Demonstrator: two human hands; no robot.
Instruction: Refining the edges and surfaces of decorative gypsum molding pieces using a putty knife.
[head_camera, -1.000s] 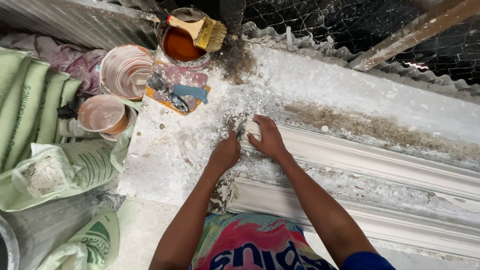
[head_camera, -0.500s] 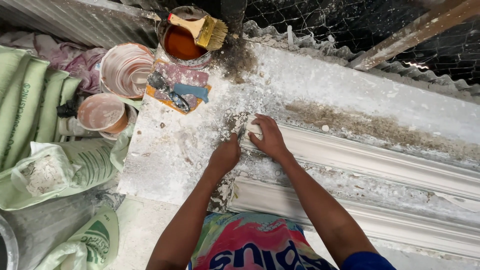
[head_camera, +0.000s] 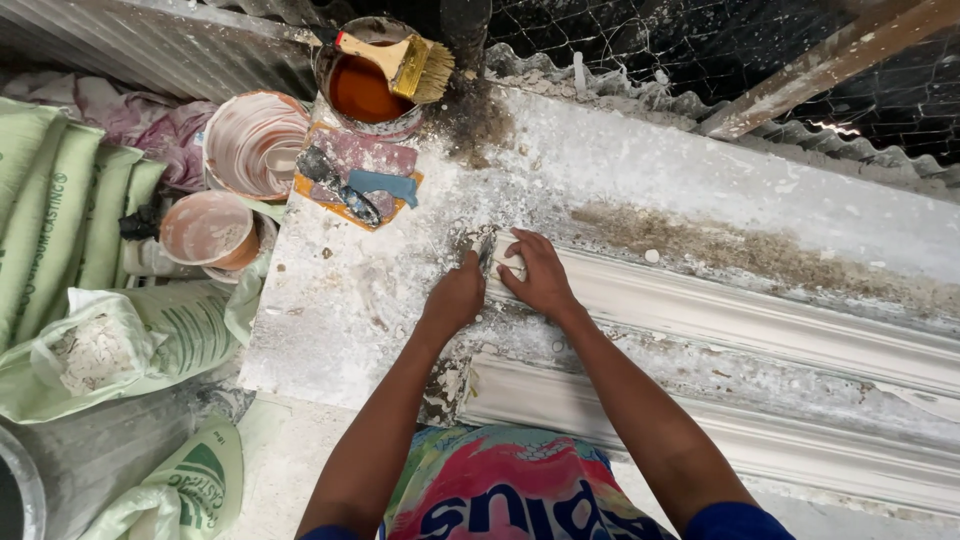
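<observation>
The white plaster moulding (head_camera: 760, 330) lies on the dusty white worktable (head_camera: 340, 300), its long axis running from the hands away to the right. The right hand (head_camera: 535, 275) presses flat on its near end; the left hand (head_camera: 455, 295), fist closed on a small dark tool (head_camera: 485, 248), touches that end. Beyond the hands stands a tin of orange liquid (head_camera: 362, 90) with a paintbrush (head_camera: 400, 62) across it.

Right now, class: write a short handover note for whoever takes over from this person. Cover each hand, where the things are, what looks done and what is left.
Left hand: closed on a small tool, its tip at the end of the white plaster moulding.
Right hand: pressed flat on that end, steadying it.
Moulding lies along the dusty white bench. Can of orange liquid with brush at the far edge; bowls and sacks to the left.
Done: moulding is cast. Left: the end seems unfinished.
</observation>
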